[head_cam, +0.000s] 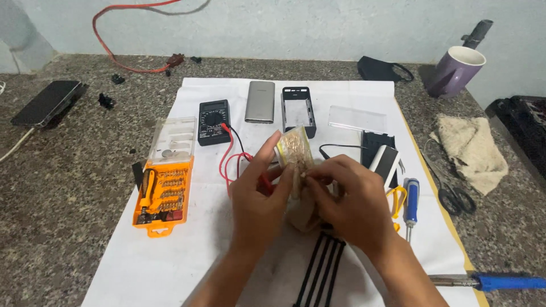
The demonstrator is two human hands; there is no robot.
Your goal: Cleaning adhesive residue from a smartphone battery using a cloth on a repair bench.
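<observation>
- Beige, grainy packet [294, 149] — a small clear bag — sits upright between both hands, above the white sheet [170, 256] on the tabletop.
- Left hand [259, 196]: grip clamped on the packet's left side, thumb raised.
- Right hand [350, 202]: fingertips pinched on its lower right edge — just beside the left.
- Orange screwdriver kit [162, 193] lies well to the left.

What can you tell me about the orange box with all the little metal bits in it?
The orange plastic screwdriver-bit case lies flat on the white sheet, left of both hands. Its clear lid is swung open and lies back, away from the person. Inside, rows of small silvery bits sit in slots, and a dark handle with orange stripes rests along its left side. A hanging tab sticks out at the near edge. Neither hand touches it.
</observation>
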